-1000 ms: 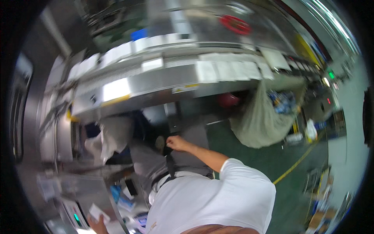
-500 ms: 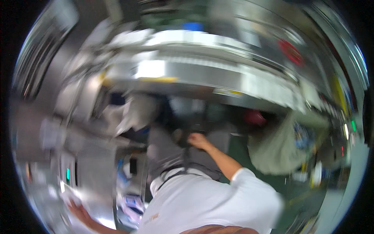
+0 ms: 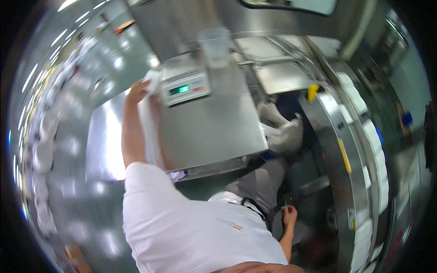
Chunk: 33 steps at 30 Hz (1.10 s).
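My left hand [image 3: 138, 91] reaches out over the steel table [image 3: 214, 129], its fingers closed on a soft-looking white piece [image 3: 153, 81] whose kind I cannot make out. That piece is beside the left edge of a white digital scale [image 3: 185, 87] with a green lit display. My right hand [image 3: 290, 214] is low by my lap at the right, fingers pinched together. Something tiny may be between them, too small to name.
Behind the scale stands a translucent plastic tub [image 3: 215, 48]. A steel conveyor frame [image 3: 334, 132] with a row of white packs [image 3: 374, 145] runs down the right. A pale cloth sack [image 3: 287, 132] hangs beside the table. More white bundles [image 3: 43, 154] line the far left.
My view has swung left, bringing the table and scale to the middle and the conveyor to the right. My left hand stays by the scale; my right hand remains near my lap.
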Available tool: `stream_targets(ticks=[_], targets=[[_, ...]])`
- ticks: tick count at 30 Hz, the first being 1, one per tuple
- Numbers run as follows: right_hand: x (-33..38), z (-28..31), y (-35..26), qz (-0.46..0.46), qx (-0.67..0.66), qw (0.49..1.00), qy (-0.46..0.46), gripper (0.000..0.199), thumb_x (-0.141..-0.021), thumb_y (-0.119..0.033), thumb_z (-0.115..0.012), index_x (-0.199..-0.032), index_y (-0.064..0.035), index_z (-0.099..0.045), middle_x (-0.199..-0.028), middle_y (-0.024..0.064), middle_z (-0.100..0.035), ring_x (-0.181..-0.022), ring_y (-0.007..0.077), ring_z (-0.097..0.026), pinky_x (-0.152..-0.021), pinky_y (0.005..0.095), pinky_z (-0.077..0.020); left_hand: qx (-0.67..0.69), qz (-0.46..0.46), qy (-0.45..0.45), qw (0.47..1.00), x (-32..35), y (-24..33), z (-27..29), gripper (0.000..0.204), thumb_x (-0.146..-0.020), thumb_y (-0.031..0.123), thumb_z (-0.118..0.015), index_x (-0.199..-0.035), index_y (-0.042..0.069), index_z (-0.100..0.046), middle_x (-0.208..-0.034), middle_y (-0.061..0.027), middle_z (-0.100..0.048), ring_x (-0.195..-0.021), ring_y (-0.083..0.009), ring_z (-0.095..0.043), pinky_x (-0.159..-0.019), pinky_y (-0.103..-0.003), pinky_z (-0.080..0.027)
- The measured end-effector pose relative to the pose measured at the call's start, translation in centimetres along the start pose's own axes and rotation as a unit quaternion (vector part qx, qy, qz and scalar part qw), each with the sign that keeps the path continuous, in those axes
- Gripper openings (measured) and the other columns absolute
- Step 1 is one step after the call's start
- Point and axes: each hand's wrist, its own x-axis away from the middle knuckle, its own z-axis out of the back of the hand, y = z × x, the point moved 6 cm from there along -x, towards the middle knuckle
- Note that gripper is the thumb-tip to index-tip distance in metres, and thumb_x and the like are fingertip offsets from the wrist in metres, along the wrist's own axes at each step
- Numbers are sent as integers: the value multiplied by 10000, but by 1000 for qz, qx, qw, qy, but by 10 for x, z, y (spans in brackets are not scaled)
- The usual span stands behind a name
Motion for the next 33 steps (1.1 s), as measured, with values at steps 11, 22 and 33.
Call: stream_targets(ticks=[11,22,33], targets=[[21,-33,-49,-29,-7,999,28,264,-898,-239,-686,-1029,-12,-717,-951,162,-746,-912,269,-725,-797,396,-561,-280,262,279,880,-35,-73,139,639,-816,483,-834,-1192,-11,-681,-1043,-193,-723,-907,-352,-699,-832,-467,-577],[78,-34,-2,-129,-103,978,124,250,-933,-254,-662,-977,-13,-708,-879,167,-751,-828,285,-742,-735,414,-571,239,-348,137,896,-118,572,83,189,-948,-2,-650,-1136,19,-655,-1134,-168,-695,-1061,-339,-669,-954,-450,-521],[175,-3,-19,-132,107,947,272,237,-954,-238,-594,-1050,-35,-670,-1042,209,-687,-1003,427,-619,-886,533,-500,393,-616,-355,583,6,776,-19,151,-934,186,-721,-1004,70,-654,-844,-128,-721,-599,-334,-669,-531,-409,-543]])
